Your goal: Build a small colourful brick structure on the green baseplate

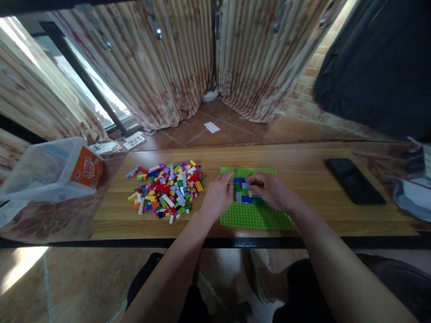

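A green baseplate point(251, 217) lies on the wooden table. On it stands a small build of blue, white and green bricks point(243, 192). My left hand point(218, 195) rests on the plate's left edge with fingers curled, touching the build's left side. My right hand point(273, 190) lies over the build's right side, its fingers pinched on a small brick at the top of the build; the brick is mostly hidden by them. A pile of loose coloured bricks point(166, 190) lies to the left of the plate.
A clear plastic box with an orange label point(54, 172) stands at the table's left end. A black phone point(354, 180) lies at the right. Curtains and a tiled floor sit beyond the table point(303, 152). A dark garment hangs at the upper right.
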{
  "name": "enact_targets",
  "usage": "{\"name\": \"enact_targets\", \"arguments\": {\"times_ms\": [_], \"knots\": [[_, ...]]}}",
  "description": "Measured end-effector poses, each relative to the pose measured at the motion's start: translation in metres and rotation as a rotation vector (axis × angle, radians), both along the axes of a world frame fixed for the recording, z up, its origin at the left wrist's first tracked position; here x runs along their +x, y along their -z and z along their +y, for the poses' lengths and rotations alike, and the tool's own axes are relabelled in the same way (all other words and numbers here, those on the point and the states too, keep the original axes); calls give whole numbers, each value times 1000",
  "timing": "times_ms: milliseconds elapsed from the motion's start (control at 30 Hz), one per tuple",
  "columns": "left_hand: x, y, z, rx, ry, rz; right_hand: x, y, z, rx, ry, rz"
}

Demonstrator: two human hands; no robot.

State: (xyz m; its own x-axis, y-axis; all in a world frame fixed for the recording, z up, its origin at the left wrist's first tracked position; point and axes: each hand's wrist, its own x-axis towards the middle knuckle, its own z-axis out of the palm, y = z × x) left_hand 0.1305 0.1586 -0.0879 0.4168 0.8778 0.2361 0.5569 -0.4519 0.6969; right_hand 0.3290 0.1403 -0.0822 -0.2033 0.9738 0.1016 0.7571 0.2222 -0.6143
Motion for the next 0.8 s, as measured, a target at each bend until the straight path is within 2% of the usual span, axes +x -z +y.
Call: {"name": "enact_targets", "arguments": {"times_ms": [300,800], "knots": [[0,0,-5,-12,21,30,-2,-2,-2,-5,-59,-33],[1,-3,-6,-26,29,37,-8,1,-3,12,-20,-55]]}}
